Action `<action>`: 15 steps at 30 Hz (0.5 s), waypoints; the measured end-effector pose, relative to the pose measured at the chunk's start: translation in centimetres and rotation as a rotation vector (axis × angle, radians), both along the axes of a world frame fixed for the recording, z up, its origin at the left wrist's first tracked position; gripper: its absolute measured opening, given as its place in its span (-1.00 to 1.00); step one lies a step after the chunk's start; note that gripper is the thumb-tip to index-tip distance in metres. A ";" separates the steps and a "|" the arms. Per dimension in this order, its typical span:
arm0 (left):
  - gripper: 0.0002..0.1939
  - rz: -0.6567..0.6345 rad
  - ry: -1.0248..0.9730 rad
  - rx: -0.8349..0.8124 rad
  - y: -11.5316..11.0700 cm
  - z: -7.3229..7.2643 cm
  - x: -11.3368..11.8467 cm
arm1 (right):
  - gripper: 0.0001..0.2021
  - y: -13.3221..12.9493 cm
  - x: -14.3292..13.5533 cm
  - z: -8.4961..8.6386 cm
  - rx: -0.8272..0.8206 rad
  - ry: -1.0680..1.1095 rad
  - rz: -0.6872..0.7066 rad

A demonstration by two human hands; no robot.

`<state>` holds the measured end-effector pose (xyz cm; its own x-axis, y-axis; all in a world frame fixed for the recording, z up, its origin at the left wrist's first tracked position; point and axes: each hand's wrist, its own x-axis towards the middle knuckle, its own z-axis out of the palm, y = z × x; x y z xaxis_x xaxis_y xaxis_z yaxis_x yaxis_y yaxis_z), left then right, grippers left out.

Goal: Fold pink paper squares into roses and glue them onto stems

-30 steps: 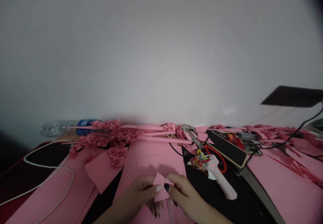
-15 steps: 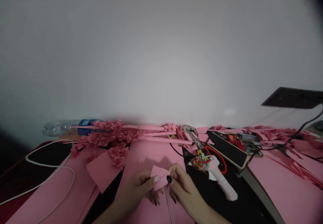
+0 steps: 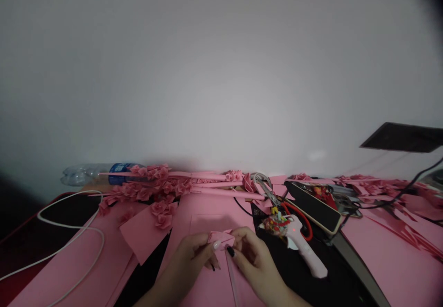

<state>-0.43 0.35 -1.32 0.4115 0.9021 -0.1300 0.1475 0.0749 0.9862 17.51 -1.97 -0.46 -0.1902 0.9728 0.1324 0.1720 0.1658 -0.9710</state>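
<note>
I see the paper (image 3: 221, 239) pinched between left hand (image 3: 191, 258) and right hand (image 3: 255, 260), apparently folded, above a pink sheet (image 3: 204, 205) on the dark table (image 3: 294, 274), a pale wall (image 3: 221, 90) behind.

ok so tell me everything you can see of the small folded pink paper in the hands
The folded pink paper is small and matt, with creased, overlapping layers and pointed corners. The left hand lays its thumb over the left part, hiding some of it; the right hand grips the right end with its fingertips. It is held above a large pink sheet; its underside is hidden.
</note>
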 end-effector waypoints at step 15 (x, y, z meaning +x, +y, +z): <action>-0.45 0.090 0.161 0.033 -1.3 0.7 -0.3 | -0.75 0.1 0.0 -0.2 -0.085 -0.082 0.075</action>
